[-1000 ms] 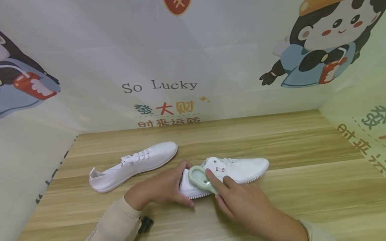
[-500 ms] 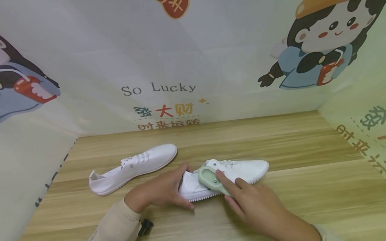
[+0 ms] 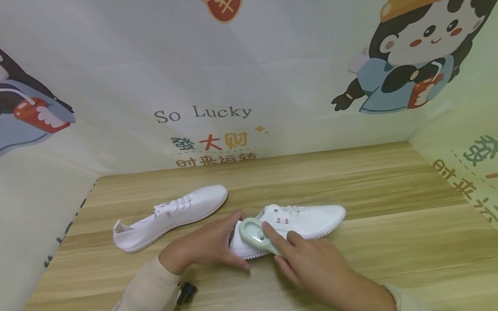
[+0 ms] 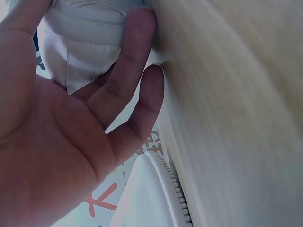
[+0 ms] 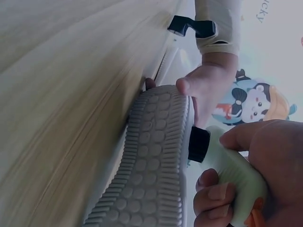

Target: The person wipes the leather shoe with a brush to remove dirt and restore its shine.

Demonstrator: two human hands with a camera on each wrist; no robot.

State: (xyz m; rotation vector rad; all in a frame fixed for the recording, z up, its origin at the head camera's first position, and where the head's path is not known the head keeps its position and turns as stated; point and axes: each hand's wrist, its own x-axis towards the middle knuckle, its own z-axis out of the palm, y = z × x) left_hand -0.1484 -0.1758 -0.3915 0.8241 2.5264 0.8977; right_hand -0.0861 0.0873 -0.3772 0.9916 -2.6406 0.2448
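A white lace-up shoe (image 3: 317,219) lies tilted on its side, toe to the right, with red letters near its laces. Its studded sole (image 5: 149,156) faces the right wrist camera. My left hand (image 3: 210,244) grips the heel end between thumb and fingers; in the left wrist view the fingers (image 4: 137,52) curve about the heel. My right hand (image 3: 317,261) holds a pale green brush (image 3: 253,233) by its handle, index finger stretched along the back. The brush's black bristles (image 5: 199,144) touch the shoe's side near the heel.
A second white shoe (image 3: 183,211) stands upright to the left, behind my left forearm. The wood-grain tabletop (image 3: 389,185) ends at printed walls (image 3: 303,125) at the back and both sides. A black strap-mounted piece (image 3: 187,293) sits at my left wrist.
The brush slid right along the shoe's side toward the toe, covering the red letters, then came back left toward the heel. My left hand keeps its grip on the heel.
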